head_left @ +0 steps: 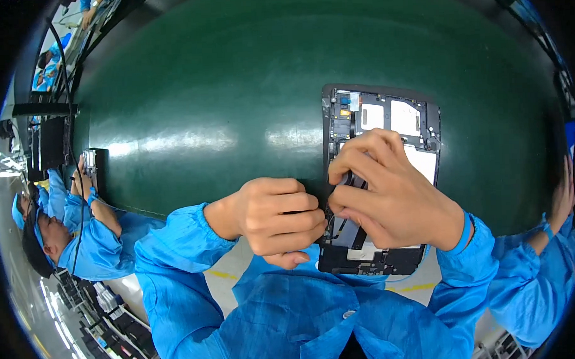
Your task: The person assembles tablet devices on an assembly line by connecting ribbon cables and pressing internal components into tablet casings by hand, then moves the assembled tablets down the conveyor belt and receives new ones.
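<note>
An opened tablet (431,146), its dark frame, white panels and inner parts bared, lies on the green work surface with its near end past the front edge. My right hand (389,192) is over its middle, fingers bent and the fingertips drawn together near the left side. Whatever those fingertips grip, if anything, is hidden. My left hand (279,221) is just left of the tablet, its fingers curled in and closed beside its edge; its contents do not show. A black strip (350,233) on the tablet runs below my right fingers, partly covered by them.
A green mat (202,94) covers the bench. At the left, a co-worker (80,240) in blue handles a device (94,167) at the bench edge. Another person's sleeve (535,278) is at the right. A blue wrist strap (464,235) is around my right wrist.
</note>
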Available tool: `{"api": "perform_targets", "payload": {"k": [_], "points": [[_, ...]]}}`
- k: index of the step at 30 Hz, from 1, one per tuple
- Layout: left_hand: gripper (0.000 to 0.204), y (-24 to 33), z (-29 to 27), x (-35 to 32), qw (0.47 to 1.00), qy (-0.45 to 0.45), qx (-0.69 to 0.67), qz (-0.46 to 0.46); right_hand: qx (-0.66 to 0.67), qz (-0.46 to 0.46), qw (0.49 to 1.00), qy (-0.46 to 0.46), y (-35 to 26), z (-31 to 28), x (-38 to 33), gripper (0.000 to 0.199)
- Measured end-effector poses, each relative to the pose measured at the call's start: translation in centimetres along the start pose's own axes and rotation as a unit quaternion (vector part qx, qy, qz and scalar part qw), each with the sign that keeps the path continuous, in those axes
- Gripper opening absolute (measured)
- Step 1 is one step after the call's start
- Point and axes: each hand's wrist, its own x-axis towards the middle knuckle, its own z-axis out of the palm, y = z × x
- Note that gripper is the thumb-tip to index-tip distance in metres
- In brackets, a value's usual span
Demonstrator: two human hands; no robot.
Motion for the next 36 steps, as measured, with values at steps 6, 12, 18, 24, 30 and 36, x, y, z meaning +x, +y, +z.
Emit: {"api": "perform_targets", "payload": {"k": [6, 12, 18, 24, 30, 36], "points": [[0.051, -0.1, 0.2, 0.2, 1.0, -0.004, -0.01, 0.01, -0.019, 0.001, 1.0, -0.007, -0.1, 0.2, -0.3, 0.025], [0.053, -0.2, 0.0, 0.4, 0.999, -0.014, -0.009, 0.028, -0.019, 0.007, 1.0, 0.01, -0.3, -0.3, -0.4, 0.023], [0.037, 0.0, 0.8, 1.4, 1.0, 0.0, -0.028, 0.009, -0.12, -0.011, 0.989, 0.082, 0.1, -0.6, -0.8, 0.025], [0.047, 0.2, 0.8, 1.6, 1.0, -0.018, -0.023, 0.01, -0.149, 0.001, 0.984, 0.098, 0.5, -0.6, -0.9, 0.024], [0.047, 0.2, 1.1, 1.1, 0.998, -0.023, 0.031, 0.039, -0.173, -0.024, 0.976, 0.134, 1.0, 0.0, -0.9, 0.026], [0.051, -0.3, 0.4, 1.7, 0.998, -0.036, 0.042, -0.002, -0.096, -0.052, 0.976, 0.19, 1.0, 0.6, -1.4, 0.032]]}}
